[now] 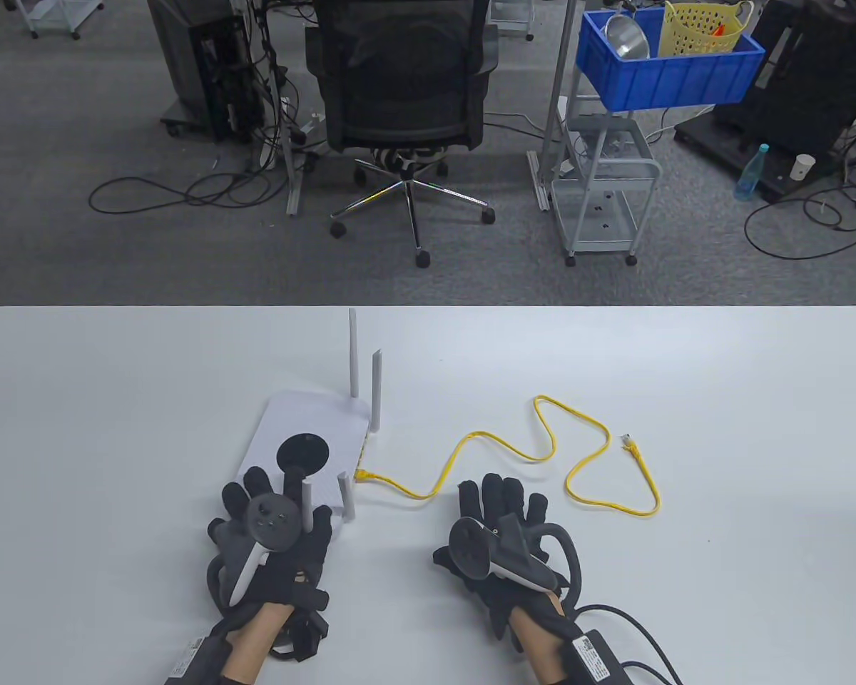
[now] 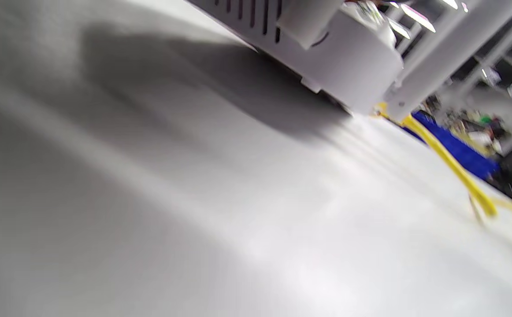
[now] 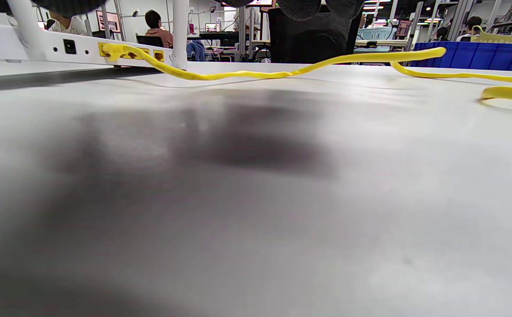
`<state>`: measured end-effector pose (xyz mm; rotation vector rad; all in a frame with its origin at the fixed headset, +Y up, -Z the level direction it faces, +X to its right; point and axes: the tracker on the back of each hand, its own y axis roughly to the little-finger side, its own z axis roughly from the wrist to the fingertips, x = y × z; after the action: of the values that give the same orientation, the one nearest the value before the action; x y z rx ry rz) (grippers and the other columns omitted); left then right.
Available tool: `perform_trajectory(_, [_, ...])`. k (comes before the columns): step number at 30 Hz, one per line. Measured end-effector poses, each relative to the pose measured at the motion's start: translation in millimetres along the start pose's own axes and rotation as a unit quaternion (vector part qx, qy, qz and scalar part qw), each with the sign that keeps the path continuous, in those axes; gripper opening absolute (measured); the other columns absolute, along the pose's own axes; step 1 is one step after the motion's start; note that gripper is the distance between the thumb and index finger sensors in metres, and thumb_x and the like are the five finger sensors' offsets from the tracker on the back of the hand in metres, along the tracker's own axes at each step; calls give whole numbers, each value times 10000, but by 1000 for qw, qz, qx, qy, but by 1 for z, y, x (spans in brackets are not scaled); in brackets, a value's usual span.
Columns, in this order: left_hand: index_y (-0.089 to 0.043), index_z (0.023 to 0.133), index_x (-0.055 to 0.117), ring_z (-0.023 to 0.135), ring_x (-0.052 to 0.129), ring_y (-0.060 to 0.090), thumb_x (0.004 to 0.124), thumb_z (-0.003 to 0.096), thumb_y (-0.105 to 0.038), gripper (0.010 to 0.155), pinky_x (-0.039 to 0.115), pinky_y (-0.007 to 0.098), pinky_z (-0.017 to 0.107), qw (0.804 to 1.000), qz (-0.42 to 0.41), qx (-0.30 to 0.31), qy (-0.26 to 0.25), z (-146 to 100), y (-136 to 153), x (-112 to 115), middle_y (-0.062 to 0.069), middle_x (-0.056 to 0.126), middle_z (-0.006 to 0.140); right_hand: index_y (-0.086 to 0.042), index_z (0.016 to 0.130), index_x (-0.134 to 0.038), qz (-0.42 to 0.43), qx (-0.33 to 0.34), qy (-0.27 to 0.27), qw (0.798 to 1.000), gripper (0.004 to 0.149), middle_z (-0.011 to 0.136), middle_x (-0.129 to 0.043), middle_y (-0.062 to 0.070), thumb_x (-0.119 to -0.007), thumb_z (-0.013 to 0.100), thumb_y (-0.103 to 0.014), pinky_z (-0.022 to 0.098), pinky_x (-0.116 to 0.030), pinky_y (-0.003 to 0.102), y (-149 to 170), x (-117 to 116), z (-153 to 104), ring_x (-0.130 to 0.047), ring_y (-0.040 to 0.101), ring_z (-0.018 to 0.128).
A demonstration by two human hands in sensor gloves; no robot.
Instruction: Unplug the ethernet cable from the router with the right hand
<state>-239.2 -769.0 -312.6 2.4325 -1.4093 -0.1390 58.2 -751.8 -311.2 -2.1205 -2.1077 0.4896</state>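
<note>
The white router [image 1: 303, 446] lies left of centre on the counter [image 1: 720, 371], antennas up. The yellow ethernet cable [image 1: 542, 457] is plugged into its right side and snakes away rightward – its free plug lies on the far right. The left hand [image 1: 267, 535] rests on the router's near edge, grip released; the right hand [image 1: 503, 542] lies flat just near of the cable, fingers spread, holding nothing

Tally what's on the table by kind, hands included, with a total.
Routers: 1, the router, white
Antennas on it: 4, first antenna
Ethernet cables: 1, the cable, yellow, plugged into the router
Gloved hands: 2, left hand and right hand
Total: 8
</note>
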Motion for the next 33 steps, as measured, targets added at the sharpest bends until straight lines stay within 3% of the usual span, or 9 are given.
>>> perform_trajectory(9, [-339,1098,55,871,-217,606,500,565,-527,719,89,789,578,992,-110,-58,-35,-2,18,-17,292,-312,994,-32,1144,-170,1,1,0,1000,963,1169,-225,389,-514,475,-634,668,-252,793,0,-1,0,-288,631,1036])
perform_trajectory(16, [-305,1011,-126,876,-11,731,499,589,-504,780,357,798,635,980,-179,-75,-34,-4,24,-21,468,-283,884,-30,1143,-173,2,2,-1,1000,963,1168,-225,389,-514,475,-633,667,-254,793,-1,-1,0,-290,634,1035])
perform_trajectory(18, [-257,985,-163,942,157,725,498,596,-491,802,513,732,696,975,-207,-74,-33,-4,28,-23,515,-232,879,-30,1143,-173,3,2,-1,1000,963,1168,-224,390,-515,475,-633,668,-254,794,-1,-2,0,-293,633,1036])
perform_trajectory(19, [-163,959,-193,989,302,684,495,606,-474,834,612,660,722,972,-220,-70,-30,-4,29,-23,545,-193,876,-30,1144,-172,3,2,-1,1000,963,1168,-224,390,-515,475,-633,668,-254,794,-1,-2,0,-292,633,1035])
perform_trajectory(22, [2,901,-195,1006,638,517,529,623,-391,869,784,477,714,943,-323,-76,-18,-4,36,-24,543,-91,930,-29,1143,-174,3,3,-1,1000,963,1167,-224,392,-514,475,-634,668,-256,793,-1,-2,0,-293,633,1036])
perform_trajectory(27, [51,927,-111,943,796,344,608,622,-357,882,850,347,681,927,-363,-91,-21,-1,50,-25,422,191,1078,-32,1144,-178,3,6,0,1000,961,1168,-231,389,-515,476,-633,670,-261,793,-2,-2,0,-302,630,1038])
perform_trajectory(30, [39,964,-54,934,812,312,660,620,-334,876,854,334,676,910,-401,-102,-21,1,58,-25,334,356,1086,-33,1146,-192,10,10,11,1000,956,1171,-244,381,-519,476,-632,673,-272,794,-4,0,-1,-320,621,1043])
perform_trajectory(33, [19,994,-12,939,824,314,680,617,-322,859,863,345,677,896,-432,-100,-23,2,64,-25,313,405,1083,-39,1149,-218,10,15,28,999,943,1174,-275,371,-524,480,-629,679,-294,791,-6,1,-3,-354,610,1048])
